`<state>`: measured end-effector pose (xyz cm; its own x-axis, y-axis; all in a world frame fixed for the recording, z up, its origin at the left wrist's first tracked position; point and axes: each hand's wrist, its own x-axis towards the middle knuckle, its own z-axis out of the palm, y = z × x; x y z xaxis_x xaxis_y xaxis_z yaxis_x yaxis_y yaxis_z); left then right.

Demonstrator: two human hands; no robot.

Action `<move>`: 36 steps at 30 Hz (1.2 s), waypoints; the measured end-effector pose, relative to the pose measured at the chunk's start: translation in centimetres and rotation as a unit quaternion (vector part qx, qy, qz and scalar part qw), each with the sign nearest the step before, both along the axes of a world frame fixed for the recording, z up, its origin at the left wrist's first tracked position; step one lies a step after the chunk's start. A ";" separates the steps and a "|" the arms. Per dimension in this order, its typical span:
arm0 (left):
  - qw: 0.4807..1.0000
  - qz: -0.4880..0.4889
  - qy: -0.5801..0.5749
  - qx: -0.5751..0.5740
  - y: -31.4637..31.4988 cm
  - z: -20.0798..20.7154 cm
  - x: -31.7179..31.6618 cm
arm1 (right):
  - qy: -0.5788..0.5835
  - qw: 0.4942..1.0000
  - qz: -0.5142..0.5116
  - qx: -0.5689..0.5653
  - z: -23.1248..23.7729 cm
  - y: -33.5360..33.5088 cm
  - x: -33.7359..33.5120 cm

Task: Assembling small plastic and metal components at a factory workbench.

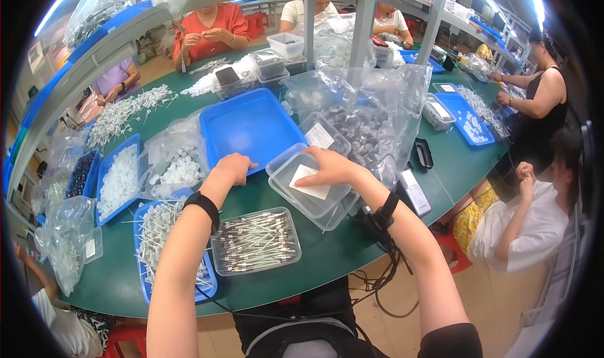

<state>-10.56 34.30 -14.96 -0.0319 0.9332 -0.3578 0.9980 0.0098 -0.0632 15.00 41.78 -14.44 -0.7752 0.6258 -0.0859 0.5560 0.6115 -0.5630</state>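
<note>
My left hand (234, 168) is at the near edge of an empty blue tray (251, 122), its fingers curled at the rim. My right hand (332, 168) grips a clear plastic container (290, 191), thumb over a white paper label (309, 182). The container is tilted and seems stacked with another clear one beneath it. Between my forearms sits a clear box (257, 241) full of thin pale sticks with dark and metallic ends. Left of it, partly behind my left forearm, a blue tray (211, 282) holds white-headed stick parts.
Plastic bags of white pieces (182, 169) and grey pieces (358, 131) flank the empty tray. Farther left are a tray of white pieces (118, 182) and loose stick parts (129, 116). A white device (413, 192) and cables (393, 267) are at right. Several people sit around the green table (113, 273).
</note>
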 end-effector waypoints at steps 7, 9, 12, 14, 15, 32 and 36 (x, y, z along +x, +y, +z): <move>1.000 -0.023 -0.005 0.018 -1.2 0.2 1.6 | -0.016 0.999 -0.035 0.012 0.2 0.3 0.1; 1.000 -0.014 -0.001 0.019 -1.1 -0.2 1.9 | -0.019 0.999 -0.040 0.006 0.3 0.2 0.2; 1.000 0.001 -0.007 -0.001 -0.9 0.3 2.5 | -0.017 0.999 -0.042 0.004 0.3 0.1 0.3; 1.000 0.008 -0.017 -0.024 -1.2 0.9 2.6 | -0.046 0.998 -0.043 -0.003 0.5 -0.2 0.3; 0.999 0.022 -0.021 -0.039 -1.5 1.7 2.8 | -0.046 0.998 -0.044 -0.004 0.6 -0.3 0.3; 0.995 0.007 -0.062 -0.075 -4.7 1.7 2.2 | 0.174 0.979 -0.103 0.039 -2.7 1.2 0.8; 0.994 0.023 -0.103 0.014 -6.5 1.0 1.3 | 0.180 0.974 -0.134 0.004 0.3 -1.1 0.0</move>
